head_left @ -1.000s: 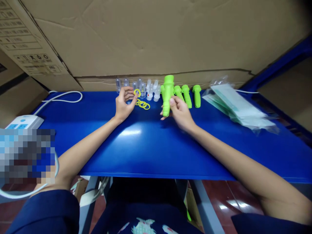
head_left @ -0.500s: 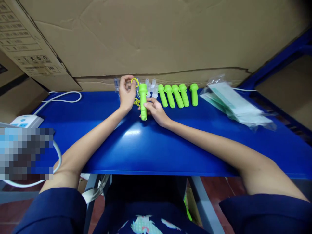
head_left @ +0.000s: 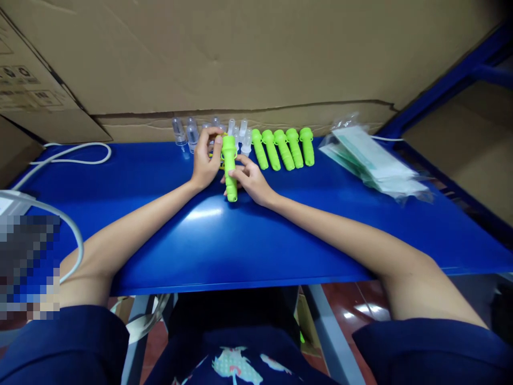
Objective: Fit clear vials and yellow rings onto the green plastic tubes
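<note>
In the head view, my right hand [head_left: 252, 181] is closed around the lower part of a bright green flashlight-shaped plastic piece [head_left: 230, 166], its wide end pointing away from me. My left hand [head_left: 206, 160] pinches a yellow ring [head_left: 224, 134] at that wide end; the fingers partly hide the ring. Whether it sits around the end or only touches it I cannot tell. More yellow rings lie on the table behind my hands, mostly covered. Several similar green pieces [head_left: 281, 148] stand in a row to the right. Clear plastic capsule-like tubes [head_left: 192, 133] are behind my hands.
Clear bags with white-and-green sheets [head_left: 372, 155] lie at the right of the blue table [head_left: 248, 240]. A cardboard wall [head_left: 248, 59] closes off the back. White cable [head_left: 80, 155] loops at the left, and another cable crosses near my left forearm.
My left hand has brought the yellow ring down to the wide end of the green piece. The right hand keeps its hold. The whole view has shifted slightly.
</note>
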`<state>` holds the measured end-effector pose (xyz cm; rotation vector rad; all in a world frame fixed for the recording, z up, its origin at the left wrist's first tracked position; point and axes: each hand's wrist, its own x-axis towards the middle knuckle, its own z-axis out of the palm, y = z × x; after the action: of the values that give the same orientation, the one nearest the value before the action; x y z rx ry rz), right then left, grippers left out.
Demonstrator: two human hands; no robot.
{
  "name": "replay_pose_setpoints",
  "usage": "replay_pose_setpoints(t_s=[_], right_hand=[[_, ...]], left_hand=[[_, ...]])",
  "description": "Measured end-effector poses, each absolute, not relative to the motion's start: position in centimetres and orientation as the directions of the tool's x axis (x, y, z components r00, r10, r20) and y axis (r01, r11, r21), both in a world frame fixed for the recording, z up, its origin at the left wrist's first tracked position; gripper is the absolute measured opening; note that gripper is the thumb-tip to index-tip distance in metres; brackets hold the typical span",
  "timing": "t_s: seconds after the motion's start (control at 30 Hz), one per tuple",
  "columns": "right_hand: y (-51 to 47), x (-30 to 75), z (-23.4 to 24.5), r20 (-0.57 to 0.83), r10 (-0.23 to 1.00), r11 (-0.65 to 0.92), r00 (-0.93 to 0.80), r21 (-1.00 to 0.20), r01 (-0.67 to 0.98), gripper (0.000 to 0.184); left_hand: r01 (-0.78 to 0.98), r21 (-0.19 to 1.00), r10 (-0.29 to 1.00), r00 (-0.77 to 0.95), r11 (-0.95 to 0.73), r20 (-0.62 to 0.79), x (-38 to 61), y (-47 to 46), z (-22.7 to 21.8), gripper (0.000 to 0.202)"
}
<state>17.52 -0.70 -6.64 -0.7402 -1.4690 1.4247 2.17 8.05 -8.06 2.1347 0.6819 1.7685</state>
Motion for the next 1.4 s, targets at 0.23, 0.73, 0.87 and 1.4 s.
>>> replay_pose_setpoints(t_s=[0.23,0.73,0.87,1.4], right_hand=[[-1.2,17.4,-6.2,0.176,0.911,0.130,-0.372,-0.981,-0.145,0.044],[0.4,19.3,-6.1,0.205,0.924,0.198,-0.323,-0.979,-0.055,0.074],[0.4,19.0,-6.0,0.225,0.908,0.221,-0.353,-0.974,-0.052,0.078],[2.3,19.9,-6.7,0.235,0.886,0.217,-0.400,-0.972,-0.090,0.083]], left_hand=[[0.178,0.484,0.514,0.218,-0.857,0.830,2.3,6.5,-7.5,0.047],[0.082,0.520,0.523,0.249,-0.850,0.815,2.6,7.1,-7.9,0.044],[0.086,0.523,0.525,0.278,-0.848,0.805,2.5,6.8,-7.8,0.043],[0.118,0.521,0.530,0.313,-0.845,0.788,2.7,6.3,-7.9,0.047]])
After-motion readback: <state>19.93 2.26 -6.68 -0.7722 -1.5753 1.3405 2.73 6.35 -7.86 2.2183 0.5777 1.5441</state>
